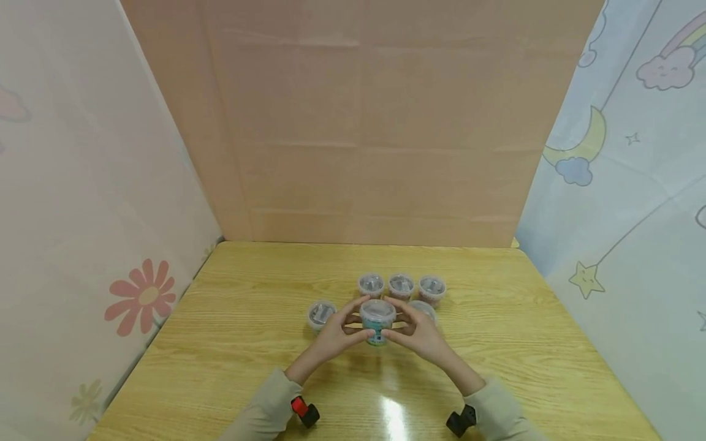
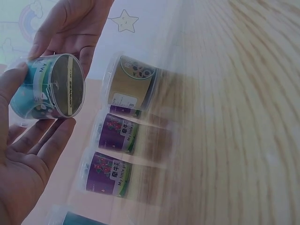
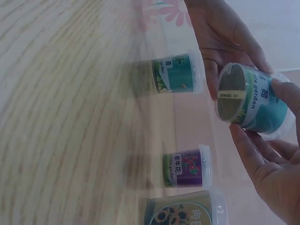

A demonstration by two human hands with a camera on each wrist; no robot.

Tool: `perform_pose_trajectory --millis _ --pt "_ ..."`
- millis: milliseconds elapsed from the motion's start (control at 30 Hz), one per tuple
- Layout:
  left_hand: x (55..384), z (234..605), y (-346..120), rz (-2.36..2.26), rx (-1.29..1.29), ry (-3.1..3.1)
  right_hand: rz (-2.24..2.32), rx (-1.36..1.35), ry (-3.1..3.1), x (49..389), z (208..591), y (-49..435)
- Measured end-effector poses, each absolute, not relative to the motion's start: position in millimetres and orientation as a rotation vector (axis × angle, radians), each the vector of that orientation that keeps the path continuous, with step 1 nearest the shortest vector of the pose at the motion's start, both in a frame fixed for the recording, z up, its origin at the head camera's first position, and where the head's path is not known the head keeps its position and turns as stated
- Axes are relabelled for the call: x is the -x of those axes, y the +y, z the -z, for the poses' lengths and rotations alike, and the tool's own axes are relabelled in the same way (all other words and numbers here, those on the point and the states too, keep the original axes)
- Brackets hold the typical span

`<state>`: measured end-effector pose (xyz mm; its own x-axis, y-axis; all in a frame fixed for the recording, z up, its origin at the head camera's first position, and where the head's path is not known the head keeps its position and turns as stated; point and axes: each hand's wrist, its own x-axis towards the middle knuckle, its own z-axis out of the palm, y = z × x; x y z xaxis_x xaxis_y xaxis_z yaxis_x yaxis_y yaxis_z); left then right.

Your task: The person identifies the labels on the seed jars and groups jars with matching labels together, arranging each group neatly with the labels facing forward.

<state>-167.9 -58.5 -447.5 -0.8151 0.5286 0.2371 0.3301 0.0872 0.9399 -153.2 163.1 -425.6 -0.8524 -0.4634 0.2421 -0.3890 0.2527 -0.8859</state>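
A clear lidded plastic cup with a teal "little garden" label (image 1: 377,324) is held between both hands, raised off the wooden table. My left hand (image 1: 337,331) grips its left side, and my right hand (image 1: 417,332) grips the right side, thumbs at the front and fingers behind. Its round base, with a pale printed strip across it, shows in the left wrist view. Another teal-labelled cup (image 3: 176,74) stands beyond the left hand. Behind the right hand is a cup with a tan sunflower label (image 2: 133,80), partly hidden in the head view.
Farther back, a row of three lidded cups stands: a left one (image 1: 371,285), a middle one (image 1: 401,285) and a right one (image 1: 432,289). Purple labels show on some in the wrist views. A brown panel (image 1: 364,135) closes the table's (image 1: 220,367) far edge; patterned cloths hang at both sides.
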Motion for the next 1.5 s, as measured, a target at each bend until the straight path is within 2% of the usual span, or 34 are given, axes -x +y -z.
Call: perform_pose_trajectory --millis 333,667,1133,1500 --pt "169.1 446.4 -60.9 -1.843 -0.867 2.150 1.755 0.862 2.428 152.5 429.7 160.6" --pt "172.9 446.3 -66.3 -1.822 -0.847 2.104 1.842 0.918 2.260 170.3 459.7 169.1" --pt "171.4 438.9 -71.4 -1.799 -0.888 2.199 1.796 0.874 2.397 156.2 428.6 156.5" --pt "172.8 434.1 -80.3 -1.755 -0.818 2.278 1.732 0.856 2.444 159.9 424.3 150.8"
